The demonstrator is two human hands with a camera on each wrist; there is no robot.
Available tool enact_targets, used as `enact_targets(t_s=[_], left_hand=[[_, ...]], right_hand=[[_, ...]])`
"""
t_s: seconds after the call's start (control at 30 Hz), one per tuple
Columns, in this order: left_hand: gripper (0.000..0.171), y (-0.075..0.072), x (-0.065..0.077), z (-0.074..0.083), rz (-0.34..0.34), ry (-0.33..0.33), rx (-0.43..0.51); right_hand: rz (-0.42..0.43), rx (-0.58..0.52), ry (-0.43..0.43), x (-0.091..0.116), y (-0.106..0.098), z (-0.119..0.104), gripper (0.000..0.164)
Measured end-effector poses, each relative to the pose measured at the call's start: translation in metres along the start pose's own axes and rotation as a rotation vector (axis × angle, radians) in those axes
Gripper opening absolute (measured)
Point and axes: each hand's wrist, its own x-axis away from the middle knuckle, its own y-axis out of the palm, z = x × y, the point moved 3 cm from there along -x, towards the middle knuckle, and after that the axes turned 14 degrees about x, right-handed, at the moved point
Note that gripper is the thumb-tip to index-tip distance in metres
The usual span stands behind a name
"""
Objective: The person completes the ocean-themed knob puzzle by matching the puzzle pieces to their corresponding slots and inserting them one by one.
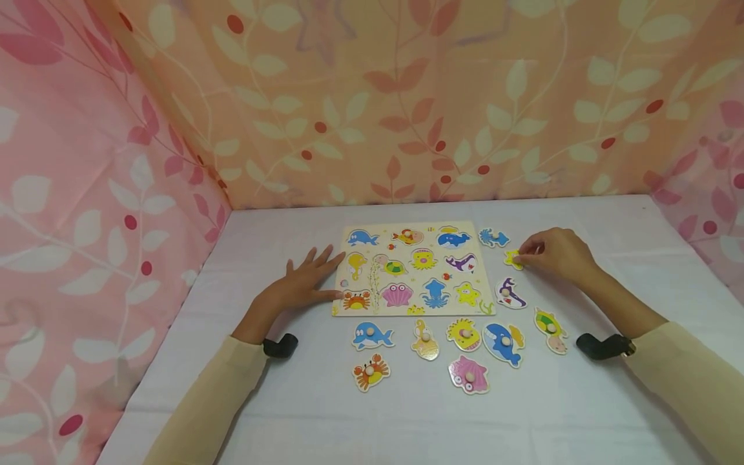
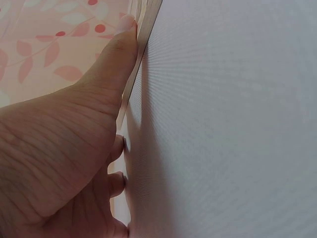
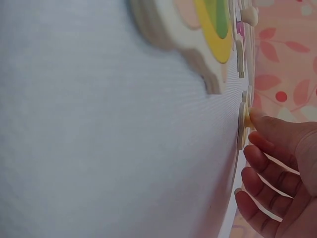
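Note:
My right hand [image 1: 560, 255] pinches the knob of a yellow starfish puzzle piece [image 1: 511, 260] between thumb and fingertips, to the right of the puzzle board [image 1: 363, 309]. In the right wrist view the piece [image 3: 241, 130] stands edge-on under the thumb, close to the white cloth, and the other fingers are loosely bent. Spread out at the board's left edge, my left hand [image 1: 302, 284] has its thumb [image 2: 121, 52] against the board's side, near the printed crab. The board shows sea-animal pictures in rows; an orange fish piece [image 1: 409, 237] with a knob sits in the top row.
Beside the board lie a blue squid piece [image 1: 494, 238], a purple piece [image 1: 511, 294] and a turtle piece [image 1: 549, 329]. In front are dolphin [image 1: 372, 336], seahorse [image 1: 426, 340], octopus [image 1: 464, 334], whale [image 1: 503, 345], crab [image 1: 371, 372] and shell [image 1: 469, 376] pieces. Patterned curtains [image 1: 407, 97] hang behind.

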Motion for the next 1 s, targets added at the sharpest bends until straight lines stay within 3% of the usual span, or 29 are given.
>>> enact_targets(t_s=[1.0], left_hand=[[0.097,0.0002,0.0008,0.0003,-0.008,-0.013,-0.001]], right_hand=[[0.02,0.027,-0.039,0.0051,-0.006,-0.0031,0.029]])
